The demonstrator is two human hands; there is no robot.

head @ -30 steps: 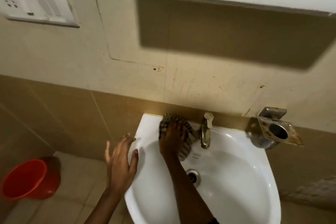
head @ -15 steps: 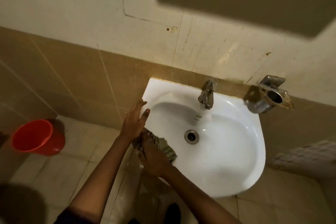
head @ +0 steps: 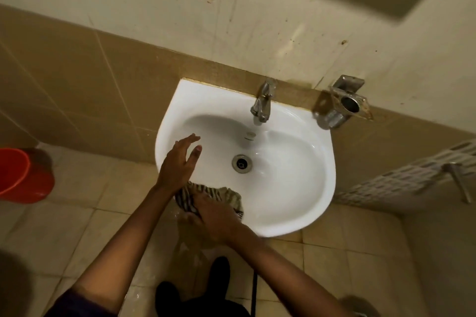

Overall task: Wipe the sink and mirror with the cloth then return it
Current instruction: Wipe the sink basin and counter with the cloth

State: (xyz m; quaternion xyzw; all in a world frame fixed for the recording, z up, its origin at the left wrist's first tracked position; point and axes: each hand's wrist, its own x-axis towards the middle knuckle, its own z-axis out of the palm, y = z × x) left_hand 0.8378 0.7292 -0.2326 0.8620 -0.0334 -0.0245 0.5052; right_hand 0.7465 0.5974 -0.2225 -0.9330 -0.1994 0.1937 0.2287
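A white wall-mounted sink [head: 304, 188] with a metal tap [head: 261, 104] and a drain [head: 241, 162] fills the middle of the view. My right hand [head: 213, 216] presses a striped brown cloth [head: 219, 194] onto the sink's near-left rim. My left hand [head: 180, 162] rests flat on the left rim just above the cloth, fingers spread and holding nothing. The mirror is out of view; only a shadow shows on the wall at top right.
A red bucket [head: 20, 175] stands on the tiled floor at the left. A metal holder [head: 342, 105] is fixed to the wall right of the tap. A patterned panel with a metal handle [head: 458, 183] is at the right. The floor under the sink looks wet.
My right hand has moved the cloth from beside the tap down the left side to the sink's near rim. The camera has tilted downward, and my left hand has stayed on the left rim.
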